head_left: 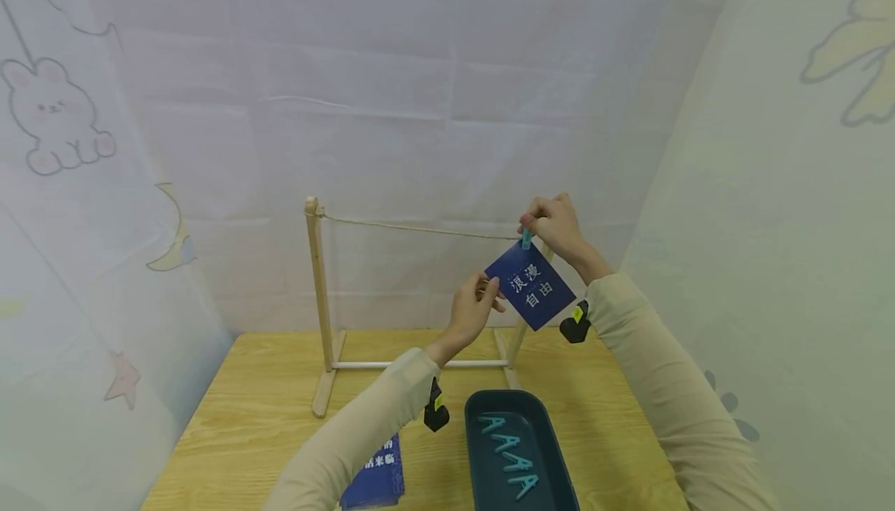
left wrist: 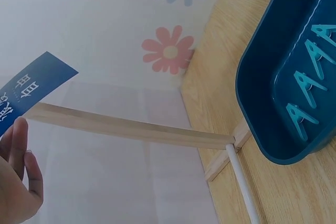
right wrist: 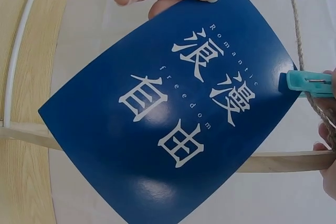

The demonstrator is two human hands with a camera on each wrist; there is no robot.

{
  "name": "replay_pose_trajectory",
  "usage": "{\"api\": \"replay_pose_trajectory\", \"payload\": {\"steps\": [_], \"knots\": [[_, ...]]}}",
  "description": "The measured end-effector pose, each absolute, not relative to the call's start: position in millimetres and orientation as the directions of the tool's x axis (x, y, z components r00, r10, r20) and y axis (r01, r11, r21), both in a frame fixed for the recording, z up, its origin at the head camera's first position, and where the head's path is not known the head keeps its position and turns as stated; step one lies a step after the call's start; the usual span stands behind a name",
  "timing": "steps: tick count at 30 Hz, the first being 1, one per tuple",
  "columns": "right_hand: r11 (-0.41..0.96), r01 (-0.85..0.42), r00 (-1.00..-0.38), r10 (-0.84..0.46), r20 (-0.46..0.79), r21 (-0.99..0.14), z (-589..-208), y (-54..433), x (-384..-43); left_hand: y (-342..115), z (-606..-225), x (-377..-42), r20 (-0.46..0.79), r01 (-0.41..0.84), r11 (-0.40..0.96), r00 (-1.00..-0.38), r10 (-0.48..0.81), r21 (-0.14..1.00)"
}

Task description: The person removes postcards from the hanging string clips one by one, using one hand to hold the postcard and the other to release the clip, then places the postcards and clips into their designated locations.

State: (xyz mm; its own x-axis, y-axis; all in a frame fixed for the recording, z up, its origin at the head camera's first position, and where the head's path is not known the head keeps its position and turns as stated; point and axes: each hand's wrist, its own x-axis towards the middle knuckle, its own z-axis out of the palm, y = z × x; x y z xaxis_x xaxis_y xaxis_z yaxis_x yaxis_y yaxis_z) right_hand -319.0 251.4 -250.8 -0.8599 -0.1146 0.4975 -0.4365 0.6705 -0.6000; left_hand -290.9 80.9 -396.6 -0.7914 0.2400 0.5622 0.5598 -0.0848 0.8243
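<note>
A dark blue square card [head_left: 538,311] with white characters hangs tilted near the right end of a twine line [head_left: 419,228]. My left hand [head_left: 470,313] pinches its left corner between thumb and fingers. At the card's top corner, my right hand [head_left: 555,225] grips a teal clothespin [head_left: 527,241]. In the right wrist view, the clothespin [right wrist: 307,81] has its tip over the card's corner, right at the twine [right wrist: 298,30]. Part of the right hand is cut off at that view's edge.
The twine is strung between the posts of a wooden stand [head_left: 319,286] with a white bottom bar [head_left: 419,364]. Nearer on the wooden table [head_left: 266,387] are a dark teal tray [head_left: 489,488] with several clothespins [head_left: 517,462] and a stack of blue cards [head_left: 374,484].
</note>
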Motion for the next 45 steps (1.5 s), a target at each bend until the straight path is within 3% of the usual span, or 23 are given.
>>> {"api": "replay_pose_trajectory", "payload": {"steps": [7,14,25,45], "knots": [[0.668,-0.439,-0.847,-0.085,0.524,-0.601,-249.9,251.7,-319.7,70.3,-366.7,-263.5,0.57,0.569,-0.085,-0.783,0.247,0.818],[0.627,-0.441,-0.849,-0.059,0.525,-0.642,-249.8,249.9,-317.8,68.6,-368.6,-260.2,0.564,0.563,-0.082,-0.788,0.247,0.822],[0.424,-0.532,-0.825,-0.064,0.562,-0.733,-246.6,247.2,-313.8,60.9,-375.3,-261.6,0.566,0.568,-0.074,-0.784,0.254,0.82],[0.32,-0.445,-0.89,-0.056,0.453,-0.836,-245.5,252.8,-316.1,43.5,-389.5,-265.7,0.522,0.53,-0.035,-0.819,0.239,0.847]]}}
